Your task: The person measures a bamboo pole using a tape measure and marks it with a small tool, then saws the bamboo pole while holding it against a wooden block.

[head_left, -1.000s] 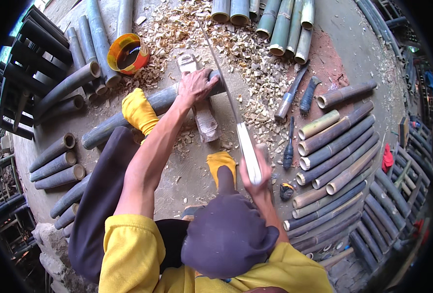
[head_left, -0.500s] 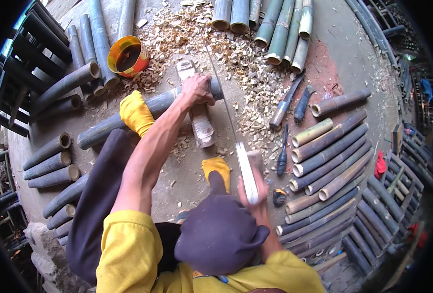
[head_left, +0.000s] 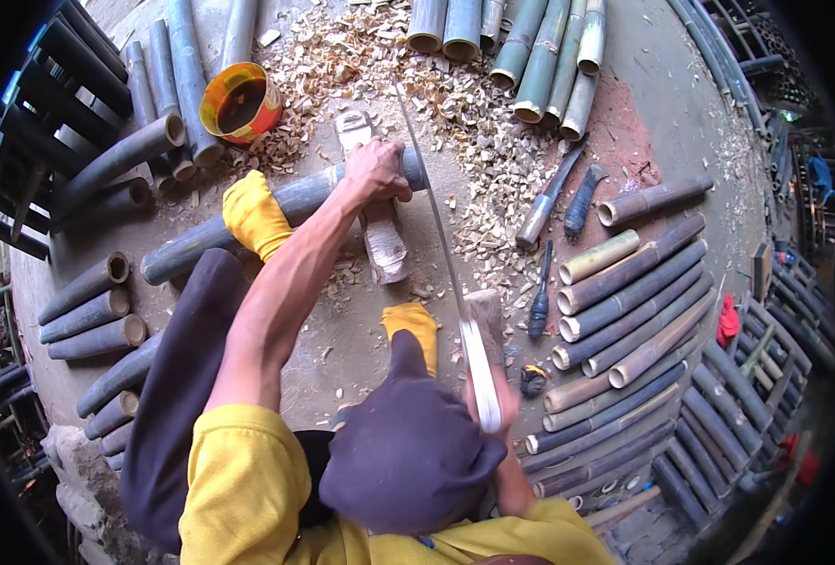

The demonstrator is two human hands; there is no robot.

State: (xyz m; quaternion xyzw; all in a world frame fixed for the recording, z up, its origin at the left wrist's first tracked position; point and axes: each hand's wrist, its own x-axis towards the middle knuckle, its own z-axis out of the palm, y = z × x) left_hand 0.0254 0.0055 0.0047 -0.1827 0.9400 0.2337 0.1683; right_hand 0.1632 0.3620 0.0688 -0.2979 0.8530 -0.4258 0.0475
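Head view: bucket (head_left: 269, 111) holds dark liquid (head_left: 240, 105); left fingers (head_left: 397, 179) curl over bamboo (head_left: 309, 198), right fingers (head_left: 505, 400) around saw (head_left: 479, 367).

The dark grey bamboo tube (head_left: 306, 199) lies slantwise across the wooden block (head_left: 384, 247); right of the block, the thin-bladed, white-handled saw (head_left: 475, 354) meets the tube's end.

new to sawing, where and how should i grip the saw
Probably best by its white handle, coming from the near right, where the right hand holds it: the handle sits at the near end, while the long, thin blade reaches away.
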